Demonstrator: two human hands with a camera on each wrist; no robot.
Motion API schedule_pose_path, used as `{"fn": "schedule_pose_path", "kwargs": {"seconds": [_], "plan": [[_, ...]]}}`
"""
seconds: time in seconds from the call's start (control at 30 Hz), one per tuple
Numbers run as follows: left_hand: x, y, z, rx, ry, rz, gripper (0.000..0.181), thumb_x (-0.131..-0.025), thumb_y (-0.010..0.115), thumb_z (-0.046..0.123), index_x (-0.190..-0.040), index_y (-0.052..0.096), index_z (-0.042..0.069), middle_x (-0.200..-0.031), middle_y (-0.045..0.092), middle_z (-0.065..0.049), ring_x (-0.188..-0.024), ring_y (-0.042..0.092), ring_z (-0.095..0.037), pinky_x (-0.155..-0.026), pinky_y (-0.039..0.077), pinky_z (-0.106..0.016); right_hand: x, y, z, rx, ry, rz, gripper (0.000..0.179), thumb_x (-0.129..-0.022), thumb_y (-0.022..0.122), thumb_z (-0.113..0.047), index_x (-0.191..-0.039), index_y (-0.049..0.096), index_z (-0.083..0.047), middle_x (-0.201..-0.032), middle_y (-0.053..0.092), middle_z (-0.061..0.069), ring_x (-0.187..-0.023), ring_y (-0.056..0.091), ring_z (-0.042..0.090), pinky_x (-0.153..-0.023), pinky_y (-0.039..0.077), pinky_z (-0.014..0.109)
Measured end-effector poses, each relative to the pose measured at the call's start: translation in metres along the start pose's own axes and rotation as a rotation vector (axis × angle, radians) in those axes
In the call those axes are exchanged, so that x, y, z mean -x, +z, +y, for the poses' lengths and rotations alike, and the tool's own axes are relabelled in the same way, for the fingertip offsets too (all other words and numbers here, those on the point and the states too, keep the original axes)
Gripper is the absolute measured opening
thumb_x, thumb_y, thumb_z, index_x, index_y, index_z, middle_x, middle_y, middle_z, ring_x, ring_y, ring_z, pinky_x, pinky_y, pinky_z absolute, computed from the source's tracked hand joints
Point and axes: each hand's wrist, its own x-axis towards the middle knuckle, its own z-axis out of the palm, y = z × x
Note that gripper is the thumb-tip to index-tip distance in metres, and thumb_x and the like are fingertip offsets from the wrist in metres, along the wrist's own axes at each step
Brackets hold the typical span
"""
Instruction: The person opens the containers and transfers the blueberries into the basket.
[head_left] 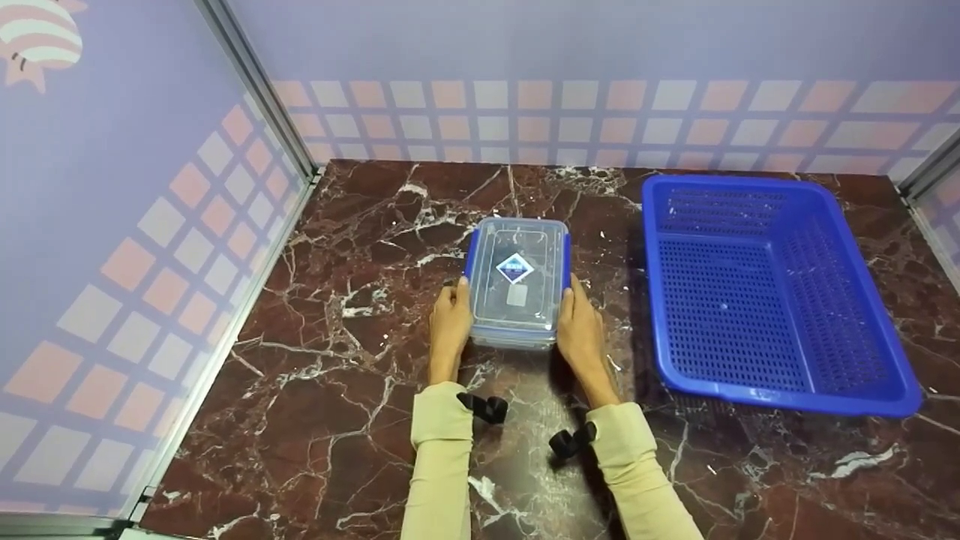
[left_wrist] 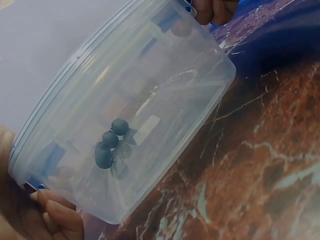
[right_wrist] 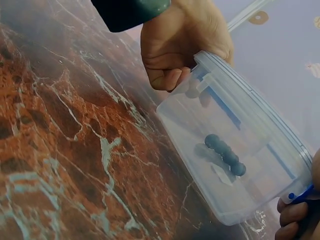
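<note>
A clear plastic food container [head_left: 517, 307] with a lid and blue side latches is held between both hands. My left hand [head_left: 450, 322] grips its left side, thumb up by the lid's edge. On the opposite side, my right hand [head_left: 581, 330] holds it in the same way. Through the wall in the left wrist view, several small dark blue balls [left_wrist: 110, 142] show in a cluster; the right wrist view has the balls [right_wrist: 225, 155] in a short row. The lid carries a blue diamond label [head_left: 515, 268]. Whether the container touches the table, I cannot tell.
To the right stands a blue perforated plastic basket [head_left: 660, 315] on the dark red marbled table [head_left: 337, 420]. Lilac panels with a checked pattern [head_left: 491, 94] rise at the back and left. Black straps [head_left: 487, 409] sit at the wrists.
</note>
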Motion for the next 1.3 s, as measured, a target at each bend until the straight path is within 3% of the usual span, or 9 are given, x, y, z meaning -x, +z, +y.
{"fn": "schedule_pose_path", "kwargs": {"seconds": [0.2,0.77,1.0,1.3], "plan": [[0.0016,-0.0002,0.0028,-0.053,0.039,0.034,0.037,-0.1,0.039,0.038,-0.09,0.055,0.007,-0.091,0.06,-0.018,-0.086,0.055,-0.035,-0.081,0.043,-0.048,0.0011,0.0014,-0.0007,-0.005,0.003,0.026,0.044,-0.104,0.031,-0.021,-0.143,0.041,-0.003,-0.137,0.051,0.023,-0.122,0.051,0.043,-0.106,0.038,0.05],[-0.0015,0.0001,0.0015,-0.084,0.058,0.042,0.038,-0.1,0.038,0.036,-0.091,0.056,0.004,-0.099,0.062,-0.023,-0.095,0.057,-0.043,-0.085,0.043,-0.052,0.0011,0.0057,-0.0031,-0.032,0.052,0.057,0.043,-0.104,0.031,-0.021,-0.141,0.043,-0.002,-0.134,0.054,0.023,-0.121,0.053,0.041,-0.105,0.04,0.049],[-0.0002,0.0008,0.0001,-0.093,0.059,0.041,0.037,-0.101,0.037,0.034,-0.091,0.055,0.004,-0.096,0.061,-0.023,-0.096,0.058,-0.042,-0.085,0.043,-0.052,0.0024,0.0068,0.0017,-0.091,0.153,0.088,0.039,-0.104,0.03,-0.016,-0.133,0.048,0.002,-0.125,0.058,0.026,-0.116,0.055,0.043,-0.1,0.042,0.051],[-0.0009,-0.0008,0.0035,-0.114,0.053,0.026,0.038,-0.101,0.036,0.034,-0.096,0.057,0.003,-0.109,0.062,-0.023,-0.104,0.057,-0.044,-0.088,0.042,-0.052,0.0027,0.0046,-0.0005,-0.072,0.136,0.094,0.038,-0.103,0.03,-0.016,-0.131,0.048,0.003,-0.122,0.06,0.027,-0.112,0.057,0.044,-0.097,0.043,0.052]]}}
